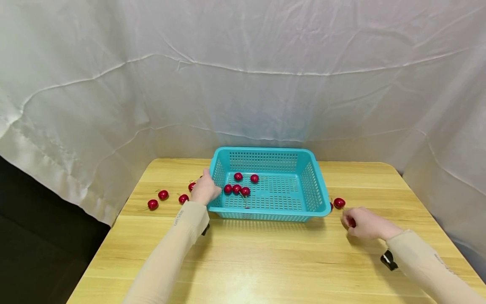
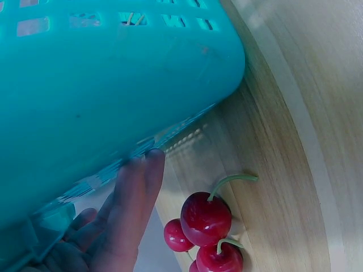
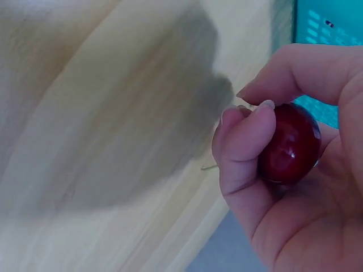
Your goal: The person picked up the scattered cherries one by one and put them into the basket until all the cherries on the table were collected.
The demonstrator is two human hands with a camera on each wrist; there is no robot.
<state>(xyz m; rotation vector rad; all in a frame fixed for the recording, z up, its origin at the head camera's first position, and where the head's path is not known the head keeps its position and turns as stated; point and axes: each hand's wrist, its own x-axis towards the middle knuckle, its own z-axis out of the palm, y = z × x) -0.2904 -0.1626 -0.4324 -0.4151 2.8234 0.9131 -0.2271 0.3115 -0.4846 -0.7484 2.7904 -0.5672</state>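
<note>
A turquoise plastic basket (image 1: 269,215) with mesh walls stands toward the back of the table, several red cherries (image 1: 255,178) with stems on its floor, mostly to the left. My left hand (image 1: 204,191) holds the basket's left side; the left wrist view has its fingers (image 2: 136,195) against the outer wall. To the right of the basket, my right hand (image 1: 364,223) is a little above the table. A dark red cherry (image 3: 292,147) is held in its curled fingers, with a thin green stem poking out below them.
More cherries (image 1: 163,194) lie loose on the wooden table (image 1: 250,270) left of the basket, some close to my left hand. By the basket's right front corner lies another cherry (image 1: 339,203), a second one partly hidden beside it. A pale cloth (image 1: 265,105) hangs behind the table.
</note>
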